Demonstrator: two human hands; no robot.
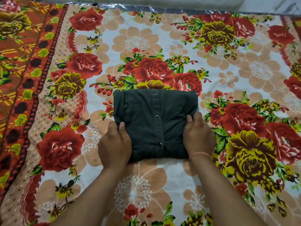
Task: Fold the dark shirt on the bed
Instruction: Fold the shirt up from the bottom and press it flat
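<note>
**A:** Over the bed we go, and the dark shirt (154, 121) lies as a neat, squarish packet in the middle of the floral bedsheet (146, 38), nearer the person than the far edge.

**B:** Folded small, yes, with the button placket (158, 128) facing up. It runs from the far edge to the near edge, a touch right of centre, and three buttons (157, 116) show along it.

**A:** Both hands are on it. The left hand (114, 142) clamps the packet's near-left side, with the left thumb (122, 127) pressed on top of the cloth and the fingers curled down round the edge.

**B:** Mirror picture opposite! The right hand (199, 136) grips the near-right side, with the right thumb (189, 119) lying on top and the fingers wrapped over the edge. Their tips are hidden, so I cannot tell how far under they reach.

**A:** A thin pinkish thread (200, 154) circles the right wrist. Both forearms come in bare from the bottom of the view.

**B:** The packet lies on the sheet, its far edge touching a printed cluster of red and yellow roses.

**A:** Off to the left, the sheet's red-and-orange border (19, 62) runs up the bed, well apart from the shirt. Along the far edge a shiny grey strip (146, 9) shows, with a pale wall (195, 2) behind.
</note>
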